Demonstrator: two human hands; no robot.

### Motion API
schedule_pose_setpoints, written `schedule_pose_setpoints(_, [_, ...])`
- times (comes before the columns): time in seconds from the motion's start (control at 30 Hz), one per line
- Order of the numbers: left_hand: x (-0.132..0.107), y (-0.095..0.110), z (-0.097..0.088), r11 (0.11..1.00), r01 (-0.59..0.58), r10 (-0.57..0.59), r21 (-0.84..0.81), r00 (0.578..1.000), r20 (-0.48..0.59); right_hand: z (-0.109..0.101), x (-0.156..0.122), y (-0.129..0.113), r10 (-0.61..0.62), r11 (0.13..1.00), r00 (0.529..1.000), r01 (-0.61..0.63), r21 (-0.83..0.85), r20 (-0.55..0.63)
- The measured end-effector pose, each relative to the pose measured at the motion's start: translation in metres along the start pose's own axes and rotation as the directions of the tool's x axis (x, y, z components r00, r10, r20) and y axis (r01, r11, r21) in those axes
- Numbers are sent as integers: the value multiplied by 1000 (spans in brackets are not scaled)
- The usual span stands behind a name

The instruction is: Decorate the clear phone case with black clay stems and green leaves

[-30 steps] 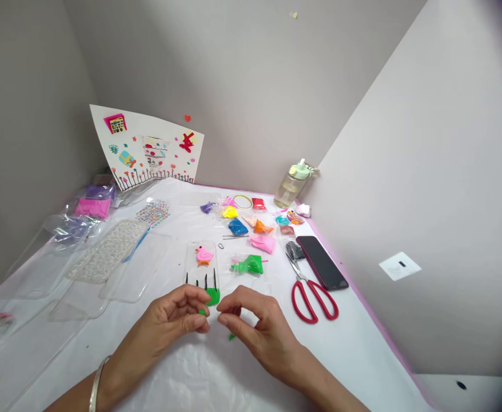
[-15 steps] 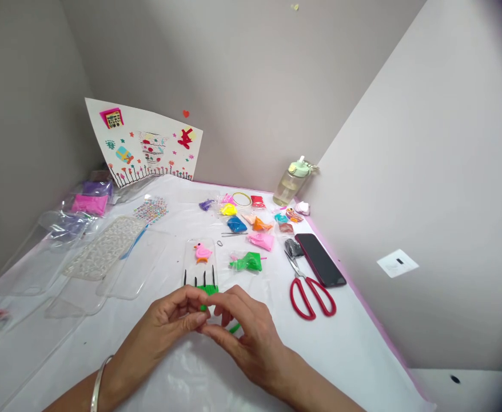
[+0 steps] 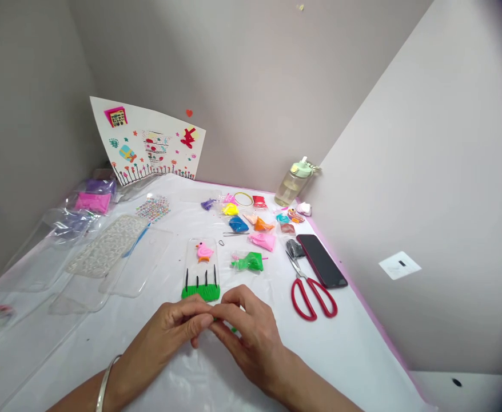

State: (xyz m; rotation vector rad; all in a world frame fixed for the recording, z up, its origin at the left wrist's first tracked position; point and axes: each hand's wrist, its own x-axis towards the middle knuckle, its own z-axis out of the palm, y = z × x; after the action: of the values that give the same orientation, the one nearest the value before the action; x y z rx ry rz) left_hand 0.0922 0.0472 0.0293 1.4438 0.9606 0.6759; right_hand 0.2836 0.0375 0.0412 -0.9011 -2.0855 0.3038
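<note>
My left hand (image 3: 182,324) and my right hand (image 3: 248,332) meet above the near part of the table, fingertips pinched together. Between them is a small piece of green clay (image 3: 215,319), mostly hidden by the fingers. More green clay (image 3: 234,329) shows just under my right hand's fingers. Just beyond the hands lies a clear phone case (image 3: 193,257), decorated with a pink clay chick (image 3: 204,252), thin black strips and a green grass strip (image 3: 200,292) along its near end. To its right sits a bag of green clay (image 3: 253,261).
Red-handled scissors (image 3: 314,292) and a phone (image 3: 322,260) lie at the right. Several clay packets, including a blue one (image 3: 238,224), and a bottle (image 3: 293,183) stand farther back. Left are a textured clear sheet (image 3: 107,246), clear cases and loose gems (image 3: 153,208).
My fingers have closed over the green clay, which shows less now. Both hands sit slightly lower and to the right, uncovering the grass strip. The whole view has shifted slightly.
</note>
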Motion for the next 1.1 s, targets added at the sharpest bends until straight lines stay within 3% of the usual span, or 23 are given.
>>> schedule_pose_setpoints(0.13, [-1,3,1,999,7,-9,-46,1000,-24,0,0,1,14,999,999,-13,32,-34])
schedule_pose_setpoints(0.33, [-1,4,-2,979,93,-104,-183,993,-50,-1,0,-1,38,993,999,-38,112,6])
schedule_pose_setpoints(0.57, [0,7,0,948,86,-99,-308,995,-28,0,2,-1,32,994,999,-35,103,30])
schedule_pose_setpoints(0.73, [0,6,0,954,107,-119,-278,992,-26,0,1,0,1,996,999,3,92,-47])
schedule_pose_setpoints(1.1, [0,6,-1,940,116,-134,-320,990,-37,-1,1,1,17,994,1000,-15,105,-24])
